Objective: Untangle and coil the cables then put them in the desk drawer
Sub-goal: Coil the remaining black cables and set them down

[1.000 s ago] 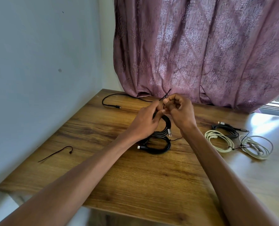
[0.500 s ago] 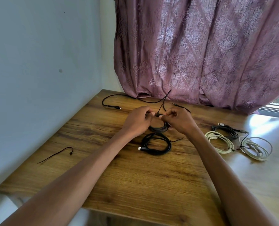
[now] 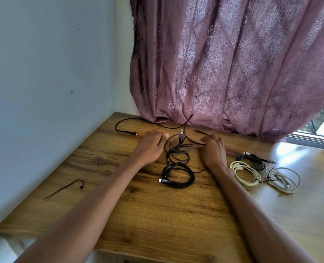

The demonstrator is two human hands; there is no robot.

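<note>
A loose, dark grey cable coil (image 3: 178, 149) lies on the wooden desk (image 3: 157, 215) between my hands. My left hand (image 3: 151, 145) rests on the desk just left of it, fingers loosely curled, holding nothing. On the coil's right side, my right hand (image 3: 213, 149) has its curled fingertips on a thin black cable (image 3: 194, 140) and seems to pinch it. That thin cable runs over the coil and back toward the curtain. Nearer me lies a tightly wound black coil (image 3: 178, 175) with a silver plug. No drawer is in view.
Right of my right arm lie a white coil (image 3: 245, 173), a dark grey coil (image 3: 252, 159) and a pale grey coil (image 3: 284, 179). A thin black strap (image 3: 64, 188) lies at the left. A mauve curtain (image 3: 214, 63) hangs at the back, and a wall borders the left.
Both hands came down from holding the dark grey coil together above the desk. They have spread apart, and the coil now lies loosened on the desk between them.
</note>
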